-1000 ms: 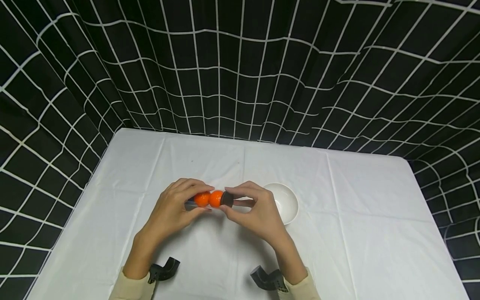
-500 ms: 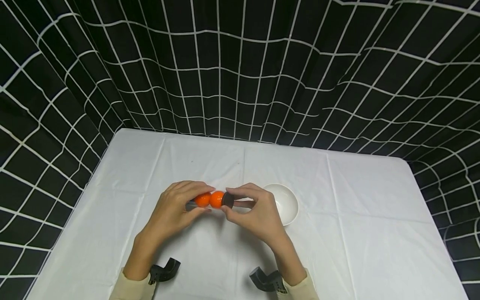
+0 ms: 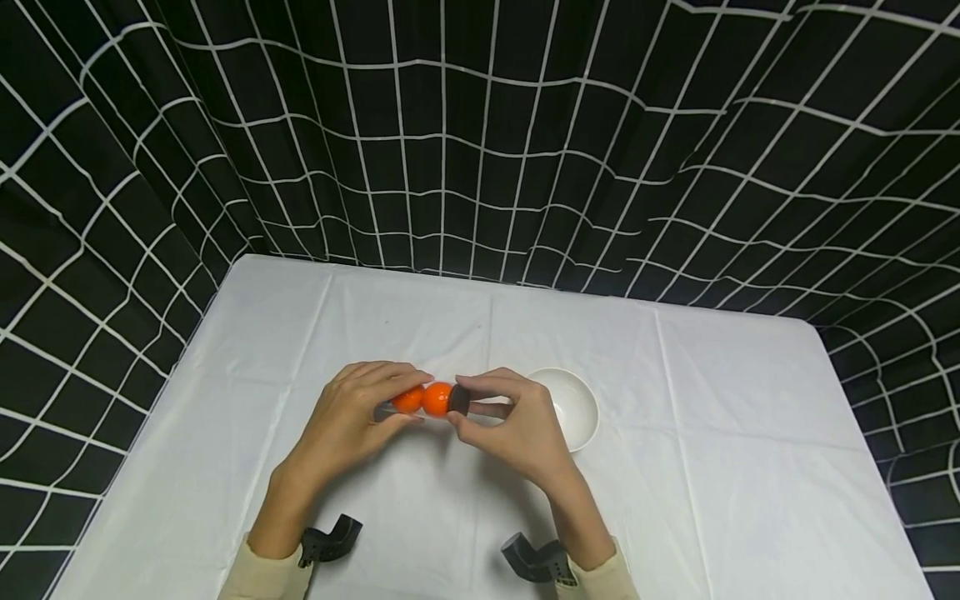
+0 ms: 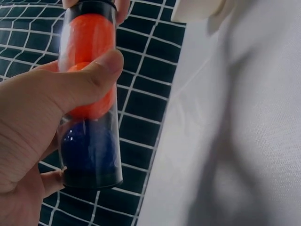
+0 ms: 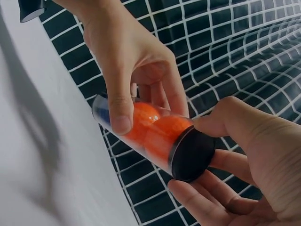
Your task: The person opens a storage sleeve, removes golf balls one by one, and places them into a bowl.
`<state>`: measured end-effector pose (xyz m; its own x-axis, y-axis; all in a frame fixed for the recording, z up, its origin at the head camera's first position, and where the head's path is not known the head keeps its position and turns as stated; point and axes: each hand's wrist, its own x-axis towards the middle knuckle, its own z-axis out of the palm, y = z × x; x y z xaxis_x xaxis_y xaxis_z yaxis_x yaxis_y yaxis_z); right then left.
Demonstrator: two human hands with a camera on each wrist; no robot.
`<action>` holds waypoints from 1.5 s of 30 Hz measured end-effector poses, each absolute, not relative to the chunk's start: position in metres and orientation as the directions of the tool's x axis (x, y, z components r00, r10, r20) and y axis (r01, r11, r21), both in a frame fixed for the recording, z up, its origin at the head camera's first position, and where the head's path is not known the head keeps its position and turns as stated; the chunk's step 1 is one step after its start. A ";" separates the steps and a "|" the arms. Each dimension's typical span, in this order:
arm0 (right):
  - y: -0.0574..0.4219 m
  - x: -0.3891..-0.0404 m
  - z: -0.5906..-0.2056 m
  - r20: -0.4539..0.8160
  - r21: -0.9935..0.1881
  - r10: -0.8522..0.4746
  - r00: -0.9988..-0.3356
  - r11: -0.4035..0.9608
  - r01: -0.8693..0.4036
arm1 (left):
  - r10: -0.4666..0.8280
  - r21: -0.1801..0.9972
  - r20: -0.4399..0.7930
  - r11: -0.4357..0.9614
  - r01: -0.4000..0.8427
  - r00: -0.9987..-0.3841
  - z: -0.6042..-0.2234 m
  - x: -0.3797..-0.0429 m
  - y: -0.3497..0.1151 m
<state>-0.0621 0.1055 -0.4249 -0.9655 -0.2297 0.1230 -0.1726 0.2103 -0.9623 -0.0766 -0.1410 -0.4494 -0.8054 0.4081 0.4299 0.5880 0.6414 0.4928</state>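
A clear tube with dark ends holds two orange balls and a dark blue ball. My left hand grips the tube around its middle, its thumb lying across the orange balls in the left wrist view. At the other end, the thumb and fingers of my right hand pinch the black cap. That cap sits at the tube's end, beside an orange ball. From the head view, the blue end is mostly hidden by my left hand.
A white bowl stands just behind and right of my right hand, partly covered by it. White cloth covers the table. A black curtain with a white grid rises along the back and sides.
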 end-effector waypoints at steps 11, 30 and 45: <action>0.101 -0.062 -0.425 0.101 -0.969 -0.204 -0.974 0.202 -0.143 | 0.398 0.486 0.417 0.662 0.571 -0.817 -0.449 -0.076 -0.142; 0.105 -0.063 -0.424 0.082 -0.974 -0.236 -0.968 0.188 -0.128 | 0.403 0.506 0.415 0.643 0.575 -0.816 -0.445 -0.074 -0.141; 0.104 -0.061 -0.424 0.079 -0.975 -0.222 -0.972 0.188 -0.122 | 0.394 0.488 0.423 0.660 0.571 -0.816 -0.444 -0.073 -0.142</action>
